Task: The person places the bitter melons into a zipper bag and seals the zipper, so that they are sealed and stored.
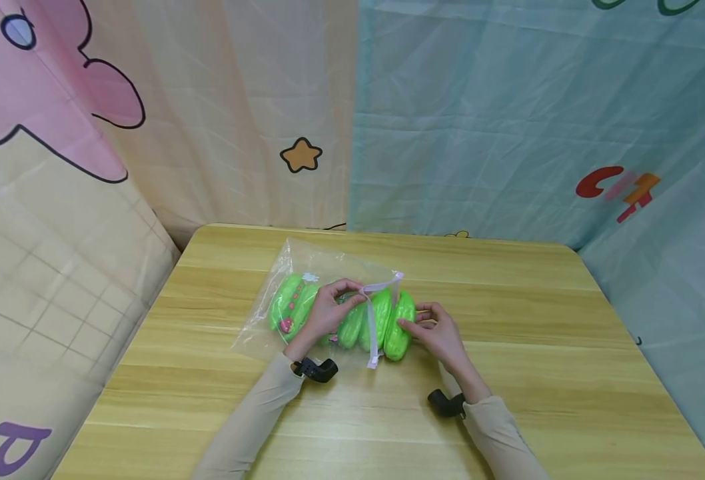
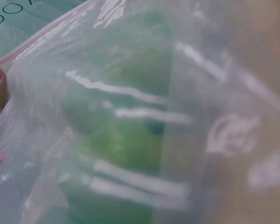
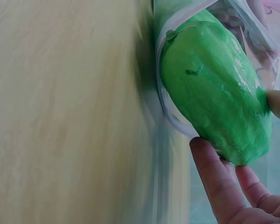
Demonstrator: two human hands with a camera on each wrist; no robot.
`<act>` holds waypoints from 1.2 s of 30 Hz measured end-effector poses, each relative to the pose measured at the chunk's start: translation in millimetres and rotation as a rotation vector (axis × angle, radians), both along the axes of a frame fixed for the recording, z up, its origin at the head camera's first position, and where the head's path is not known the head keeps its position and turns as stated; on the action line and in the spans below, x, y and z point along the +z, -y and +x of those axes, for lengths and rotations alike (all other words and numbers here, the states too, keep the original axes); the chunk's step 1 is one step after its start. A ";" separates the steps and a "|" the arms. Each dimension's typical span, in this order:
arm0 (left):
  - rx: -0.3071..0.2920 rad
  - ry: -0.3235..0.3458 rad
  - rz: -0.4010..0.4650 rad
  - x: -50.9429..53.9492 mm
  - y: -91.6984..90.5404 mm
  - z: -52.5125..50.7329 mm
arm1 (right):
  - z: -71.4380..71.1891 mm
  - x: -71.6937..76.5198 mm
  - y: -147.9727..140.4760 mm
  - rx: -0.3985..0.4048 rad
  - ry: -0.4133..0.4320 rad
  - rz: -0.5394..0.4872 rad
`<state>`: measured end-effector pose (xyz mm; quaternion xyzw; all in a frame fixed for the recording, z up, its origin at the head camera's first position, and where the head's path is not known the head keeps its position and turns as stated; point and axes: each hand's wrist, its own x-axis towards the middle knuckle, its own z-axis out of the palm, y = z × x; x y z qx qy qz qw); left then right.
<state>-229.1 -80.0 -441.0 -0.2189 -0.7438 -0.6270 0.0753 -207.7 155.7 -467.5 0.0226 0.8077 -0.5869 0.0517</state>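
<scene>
A clear zip bag (image 1: pixel 256 337) lies on the table with its lilac-edged mouth (image 1: pixel 373 333) spread toward the right. Several glossy green, cucumber-shaped pieces (image 1: pixel 351 328) sit in it. My left hand (image 1: pixel 327 310) reaches across the bag and pinches the upper rim of the mouth. In the left wrist view the bag's film (image 2: pixel 144 107) blurs the green shapes behind it. My right hand (image 1: pixel 442 337) holds the outermost green piece (image 3: pixel 214 79), which sticks partly out of the mouth. Its thumb presses one side, and fingers (image 3: pixel 219 186) support the other.
The wood-grain table (image 1: pixel 538 320) extends on both sides of the bag. Printed curtains (image 1: pixel 478 133) hang behind and beside it. Each wrist carries a small black camera (image 1: pixel 445 403). Pink decoration (image 1: pixel 285 325) shows at the bag's left end.
</scene>
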 end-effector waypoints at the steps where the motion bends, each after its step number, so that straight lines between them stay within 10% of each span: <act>1: 0.000 -0.001 0.000 0.2 0.0 0.2 | 0.2 0.2 0.3 0.001 -0.001 -0.005; 27: 0.006 -0.005 -0.003 -1.3 -0.5 -0.2 | 1.5 13.9 7.9 0.045 0.013 -0.020; 36: 0.009 -0.004 -0.001 0.2 -0.7 0.2 | -5.7 -2.7 5.7 0.038 -0.025 0.057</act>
